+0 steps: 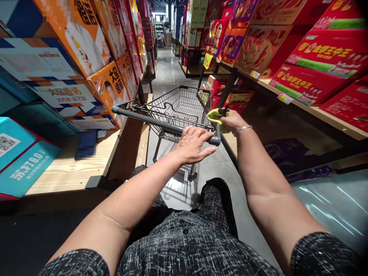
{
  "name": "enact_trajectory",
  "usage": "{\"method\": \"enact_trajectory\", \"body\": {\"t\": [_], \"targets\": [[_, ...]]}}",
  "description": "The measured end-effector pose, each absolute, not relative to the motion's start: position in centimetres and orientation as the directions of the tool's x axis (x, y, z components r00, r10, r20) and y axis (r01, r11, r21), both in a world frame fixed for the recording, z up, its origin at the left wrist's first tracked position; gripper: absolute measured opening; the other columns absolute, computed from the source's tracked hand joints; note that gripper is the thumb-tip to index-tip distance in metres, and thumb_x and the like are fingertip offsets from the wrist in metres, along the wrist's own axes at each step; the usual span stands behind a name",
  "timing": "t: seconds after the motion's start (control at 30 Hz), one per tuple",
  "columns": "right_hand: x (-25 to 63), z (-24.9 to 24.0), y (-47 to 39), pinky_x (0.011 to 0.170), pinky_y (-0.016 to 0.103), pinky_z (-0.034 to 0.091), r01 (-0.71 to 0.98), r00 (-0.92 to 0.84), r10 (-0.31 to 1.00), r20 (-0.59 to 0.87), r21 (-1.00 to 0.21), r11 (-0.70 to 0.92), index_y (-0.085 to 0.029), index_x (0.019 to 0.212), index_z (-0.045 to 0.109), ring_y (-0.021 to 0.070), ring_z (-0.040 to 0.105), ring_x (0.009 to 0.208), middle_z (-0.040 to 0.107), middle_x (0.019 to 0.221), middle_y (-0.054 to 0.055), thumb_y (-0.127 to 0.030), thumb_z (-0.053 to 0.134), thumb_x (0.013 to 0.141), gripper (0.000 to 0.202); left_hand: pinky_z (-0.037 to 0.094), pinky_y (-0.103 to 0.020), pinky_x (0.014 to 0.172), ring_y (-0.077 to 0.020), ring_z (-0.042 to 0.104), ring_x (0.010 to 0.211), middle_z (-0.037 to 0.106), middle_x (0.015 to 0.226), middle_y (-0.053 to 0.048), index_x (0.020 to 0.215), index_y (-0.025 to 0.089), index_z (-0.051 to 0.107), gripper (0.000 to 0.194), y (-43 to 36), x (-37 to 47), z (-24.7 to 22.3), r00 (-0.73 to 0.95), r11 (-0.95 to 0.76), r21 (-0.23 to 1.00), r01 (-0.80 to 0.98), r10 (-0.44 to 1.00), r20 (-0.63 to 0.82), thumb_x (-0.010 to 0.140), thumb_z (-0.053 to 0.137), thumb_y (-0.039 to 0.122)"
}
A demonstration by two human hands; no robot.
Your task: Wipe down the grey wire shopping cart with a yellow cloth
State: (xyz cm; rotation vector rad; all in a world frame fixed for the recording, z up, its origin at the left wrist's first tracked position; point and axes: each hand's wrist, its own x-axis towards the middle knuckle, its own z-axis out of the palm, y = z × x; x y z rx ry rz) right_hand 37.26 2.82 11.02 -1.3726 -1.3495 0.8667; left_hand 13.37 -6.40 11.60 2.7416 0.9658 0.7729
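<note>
The person wears a black shirt (pixel 184 245) flecked with white, matching trousers (pixel 214 195) and a silver bracelet (pixel 243 130).

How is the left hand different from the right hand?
The left hand lies spread on the cart handle, but the right hand grips a yellow cloth. The right hand has a silvery bracelet at its wrist; the left hand has none. Both hands are gloveless.
</note>
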Motion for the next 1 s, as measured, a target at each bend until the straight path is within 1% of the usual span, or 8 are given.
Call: {"method": "enact_trajectory", "body": {"t": [0.07, 0.13, 0.27, 0.4, 0.53, 0.67, 0.87, 1.0], "targets": [[36.7, 10.1, 3.4, 0.058, 0.033, 0.054, 0.236, 0.133, 0.988, 0.080, -0.971, 0.046, -0.016, 0.084, 0.075, 0.0173, 0.060, 0.062, 0.070, 0.068, 0.004, -0.031, 0.093, 0.053, 0.039, 0.027, -0.047, 0.115, -0.0286, 0.053, 0.123, 0.065, 0.130, -0.006, 0.133, 0.028, 0.063, 0.047, -6.2, 13.0, 11.3, 0.644, -0.766, 0.317, 0.559, 0.642, 0.415, 0.097, 0.058, 0.057], [36.1, 9.1, 3.1, 0.053, 0.029, 0.050, 0.161, 0.114, 0.991, 0.064, -0.986, 0.045, -0.017, 0.086, 0.075, 0.0154, 0.057, 0.059, 0.070, 0.068, 0.003, -0.037, 0.090, 0.055, 0.039, 0.026, -0.047, 0.114, -0.0276, 0.053, 0.120, 0.066, 0.124, -0.004, 0.127, 0.029, 0.064, 0.043, -5.9, 12.4, 11.4, 0.630, -0.746, 0.356, 0.563, 0.666, 0.400, 0.095, 0.059, 0.058], [35.2, 7.4, 1.6, 0.046, 0.026, 0.042, 0.041, 0.067, 0.992, 0.109, -0.993, 0.107, -0.019, 0.082, 0.073, 0.0125, 0.050, 0.052, 0.064, 0.061, 0.000, -0.047, 0.083, 0.061, 0.037, 0.025, -0.048, 0.114, -0.0276, 0.053, 0.116, 0.068, 0.117, -0.003, 0.118, 0.027, 0.065, 0.042, -5.3, 10.6, 11.7, 0.610, -0.724, 0.385, 0.572, 0.690, 0.389, 0.093, 0.060, 0.060], [34.4, 7.1, 0.9, 0.049, 0.027, 0.043, -0.013, 0.089, 0.982, 0.167, -0.986, 0.168, -0.021, 0.074, 0.067, 0.0120, 0.048, 0.053, 0.057, 0.059, -0.002, -0.051, 0.085, 0.057, 0.039, 0.025, -0.047, 0.113, -0.0271, 0.053, 0.115, 0.069, 0.113, -0.003, 0.114, 0.027, 0.065, 0.040, -4.5, 9.2, 11.4, 0.598, -0.721, 0.391, 0.572, 0.693, 0.403, 0.092, 0.059, 0.060], [33.9, 7.5, 0.4, 0.052, 0.027, 0.044, -0.036, 0.079, 0.975, 0.208, -0.977, 0.211, -0.022, 0.075, 0.065, 0.0115, 0.048, 0.056, 0.058, 0.062, -0.003, -0.053, 0.089, 0.056, 0.044, 0.025, -0.045, 0.112, -0.0254, 0.055, 0.114, 0.070, 0.109, -0.003, 0.111, 0.025, 0.066, 0.042, -4.1, 8.5, 11.0, 0.584, -0.727, 0.400, 0.558, 0.686, 0.433, 0.093, 0.057, 0.061], [33.8, 7.8, -0.1, 0.057, 0.028, 0.047, -0.010, 0.049, 0.973, 0.227, -0.974, 0.227, -0.021, 0.080, 0.067, 0.0126, 0.051, 0.061, 0.060, 0.065, -0.003, -0.051, 0.092, 0.055, 0.046, 0.025, -0.045, 0.114, -0.0248, 0.056, 0.114, 0.072, 0.109, -0.002, 0.109, 0.026, 0.066, 0.043, -4.2, 8.1, 11.0, 0.575, -0.726, 0.403, 0.558, 0.688, 0.443, 0.091, 0.059, 0.064], [33.1, 8.3, -0.9, 0.060, 0.029, 0.048, 0.013, -0.025, 0.971, 0.237, -0.971, 0.237, -0.020, 0.089, 0.072, 0.0134, 0.054, 0.064, 0.064, 0.071, -0.001, -0.047, 0.090, 0.062, 0.042, 0.026, -0.044, 0.113, -0.0239, 0.059, 0.107, 0.073, 0.103, -0.003, 0.102, 0.024, 0.068, 0.044, -3.8, 6.6, 11.2, 0.563, -0.720, 0.427, 0.547, 0.694, 0.449, 0.091, 0.059, 0.065], [31.9, 8.4, -1.2, 0.067, 0.030, 0.052, 0.047, -0.029, 0.965, 0.259, -0.964, 0.260, -0.020, 0.092, 0.071, 0.0153, 0.059, 0.073, 0.068, 0.082, 0.000, -0.043, 0.090, 0.062, 0.042, 0.024, -0.044, 0.116, -0.0233, 0.059, 0.103, 0.073, 0.096, -0.003, 0.093, 0.023, 0.069, 0.046, -2.8, 5.0, 11.2, 0.549, -0.710, 0.445, 0.545, 0.704, 0.451, 0.088, 0.062, 0.068]]}}
